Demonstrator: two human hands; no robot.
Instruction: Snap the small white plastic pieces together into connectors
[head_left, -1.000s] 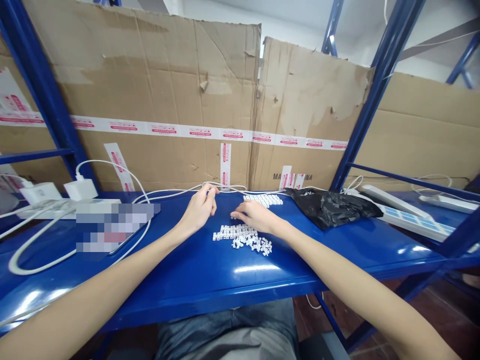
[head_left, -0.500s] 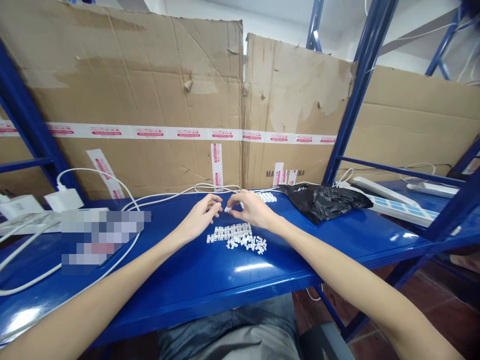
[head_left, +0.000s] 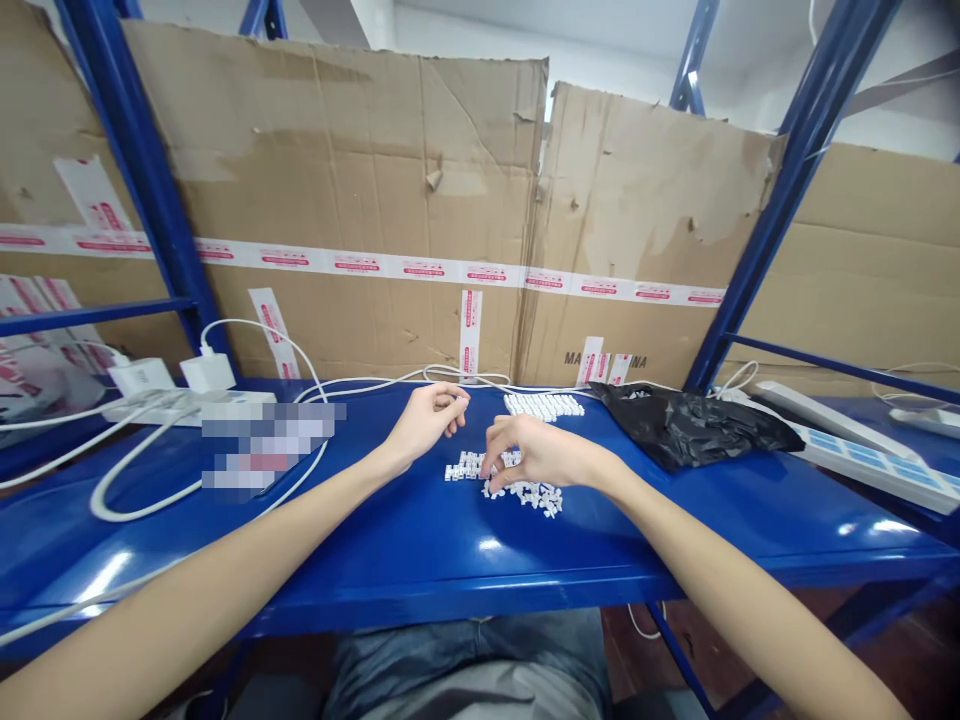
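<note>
"What do the little white bits (head_left: 541, 497) look like?"
"Small, knobbly and all jumbled in a heap on the shiny blue shelf (head_left: 405, 560). White blocks (head_left: 468, 462) sit in rows just behind them."
"And the hands?"
"The left hand (head_left: 431, 422) pinches a tiny white piece (head_left: 465, 397), too small to make out. The right hand (head_left: 531, 450) dips to the heap's edge, hiding some blocks. I can't tell if it grips one."
"Farther back?"
"More white rows (head_left: 545, 405) and a crumpled black bag (head_left: 690, 428)."

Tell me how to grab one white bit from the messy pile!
I'd pinch an outer bit by its sides, at the pile's right end, from above and the near side: it's tiny and uncovered, while the right hand is over the left end.
</note>
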